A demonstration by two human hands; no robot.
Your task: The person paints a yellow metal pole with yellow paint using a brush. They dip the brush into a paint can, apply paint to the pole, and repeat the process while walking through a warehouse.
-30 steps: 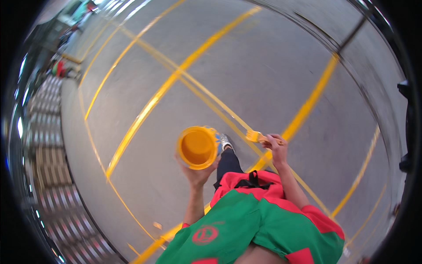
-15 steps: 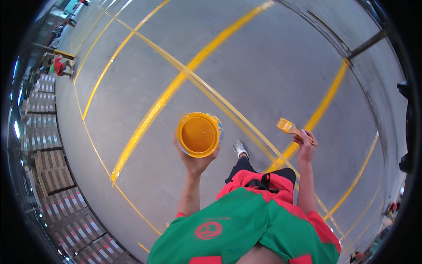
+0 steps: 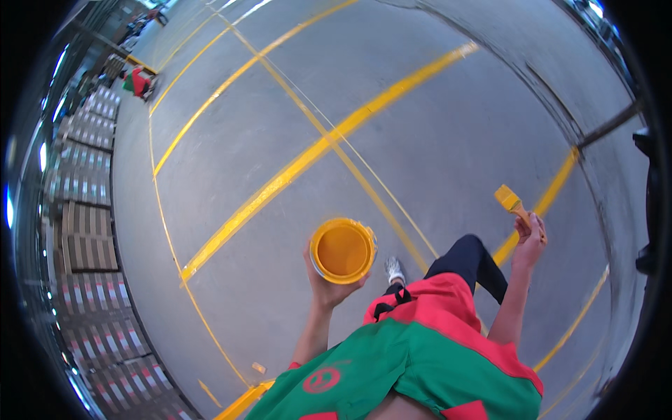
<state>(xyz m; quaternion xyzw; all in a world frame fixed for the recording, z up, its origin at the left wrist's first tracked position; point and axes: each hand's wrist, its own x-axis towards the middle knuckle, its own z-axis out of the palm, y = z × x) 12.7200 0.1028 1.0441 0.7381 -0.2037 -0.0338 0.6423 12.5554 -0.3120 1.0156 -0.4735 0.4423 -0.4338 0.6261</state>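
Observation:
My left hand is wrapped round an open paint can in front of me, its rim coated in yellow. Inside is yellow-orange paint; the depth cannot be told. Off to the right, my right hand grips the wooden handle of a flat paintbrush. The brush head is yellow with paint and points up and away from me, well apart from the can. Several yellow lines cross the grey floor beneath both hands, one running behind the brush.
Stacked pallets line the left side. A person in red and green crouches far off at the upper left. A dark post stands at the right. A small pale object lies on the floor at lower left.
The can and my left hand have shifted right and nearer to me in the picture. My right hand has carried the brush further right, its head now tipped more upward. My view has turned.

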